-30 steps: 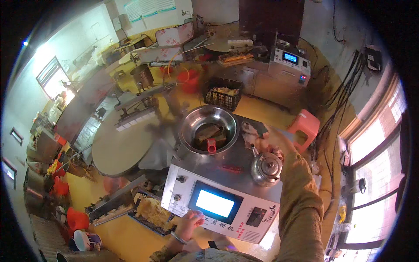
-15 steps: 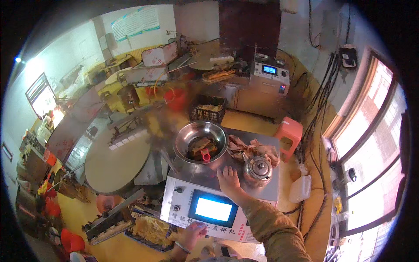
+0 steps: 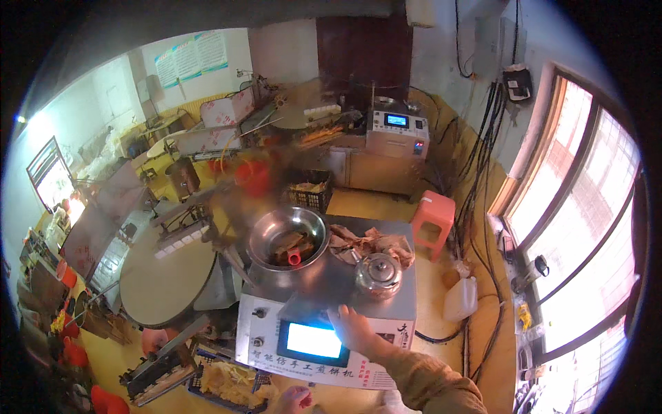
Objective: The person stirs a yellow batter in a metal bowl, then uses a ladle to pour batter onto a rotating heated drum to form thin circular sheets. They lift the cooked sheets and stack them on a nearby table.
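Head view. The lit screen, its long axis running sideways, lies on the machine's front panel, below and left of the right hand, the nearer one. The left hand lies below the panel. Neither hand's grip can be told.

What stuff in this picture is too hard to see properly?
In the head view:
Left hand: the lower edge cuts part of it off.
Right hand: its back and some blur hide whether it holds anything.
Metal kettle: its lid covers the inside.
Control screen: white glare washes out any display.
Red container: too blurred for details.
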Tool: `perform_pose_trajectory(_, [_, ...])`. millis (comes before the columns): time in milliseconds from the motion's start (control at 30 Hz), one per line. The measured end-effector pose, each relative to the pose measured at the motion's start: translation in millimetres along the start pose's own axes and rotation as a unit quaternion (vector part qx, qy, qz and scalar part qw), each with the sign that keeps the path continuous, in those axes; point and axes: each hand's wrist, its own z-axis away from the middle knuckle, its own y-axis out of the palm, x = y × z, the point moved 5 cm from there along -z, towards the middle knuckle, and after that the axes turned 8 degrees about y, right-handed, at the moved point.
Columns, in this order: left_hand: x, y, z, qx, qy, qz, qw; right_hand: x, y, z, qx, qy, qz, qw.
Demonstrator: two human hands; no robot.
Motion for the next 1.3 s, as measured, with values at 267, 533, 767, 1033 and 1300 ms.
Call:
perform_pose_trajectory(267, [27.8, 157.6, -32.5, 0.043, 0.05, -0.085, 0.994, -184.8, -99.9, 136.6, -0.047, 0.066, -0.359, 0.93])
perform_pose_trajectory(533, [56.5, 357.6, -80.9, 0.062, 0.125, -0.182, 0.973, -424.8, -102.2, 270.9, -0.101, 0.302, -0.536, 0.782])
perform_pose_trajectory(767, [50.1, 403.1, -117.6, 0.008, 0.13, -0.181, 0.975, -519.3, -71.0, 289.5, -0.15, 0.318, -0.603, 0.715])
perform_pose_trajectory(1033, [22.7, 447.6, -206.2, 0.008, 0.181, -0.129, 0.975, -567.9, -114.6, 173.8, -0.12, 0.338, -0.697, 0.621])
perform_pose_trajectory(1300, [-85.7, 503.9, -325.2, -0.024, 0.224, -0.124, 0.966, -627.8, -148.1, -0.2, -0.101, 0.313, -0.662, 0.673])
